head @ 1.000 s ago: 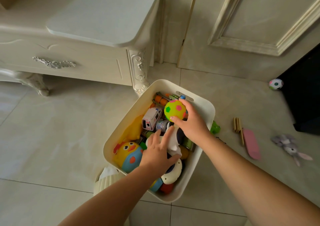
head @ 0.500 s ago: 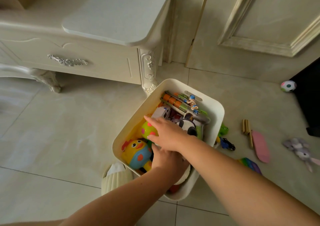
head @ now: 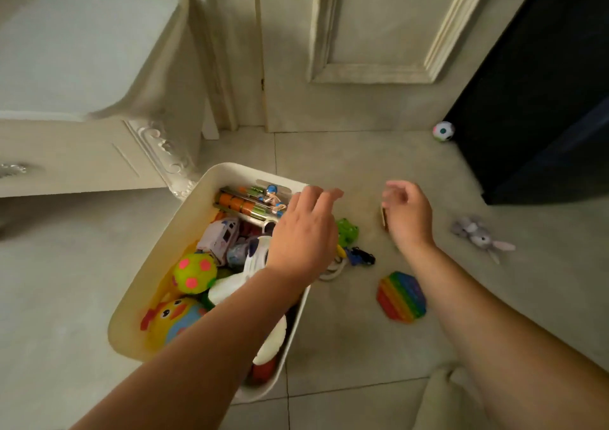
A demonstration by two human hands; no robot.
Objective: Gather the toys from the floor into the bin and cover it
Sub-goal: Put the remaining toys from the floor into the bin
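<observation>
Bin (head: 184, 231) sits on the floor, uncovered and packed with toys. Its long axis runs near-left to far-right, far end by the cabinet leg (head: 176, 169). Left hand (head: 303, 231) is over the far right rim, fingers loose, empty. Right hand (head: 408, 218) hovers right of the bin, fingers loosely curled, nothing gripped, partly hiding wooden sticks (head: 384, 217). Loose on the floor: green frog (head: 348, 231) and toy car (head: 362, 258) between the hands, rainbow pop toy (head: 402, 297) nearer, grey bunny (head: 478, 235) right, ball (head: 443, 132) at the far edge.
</observation>
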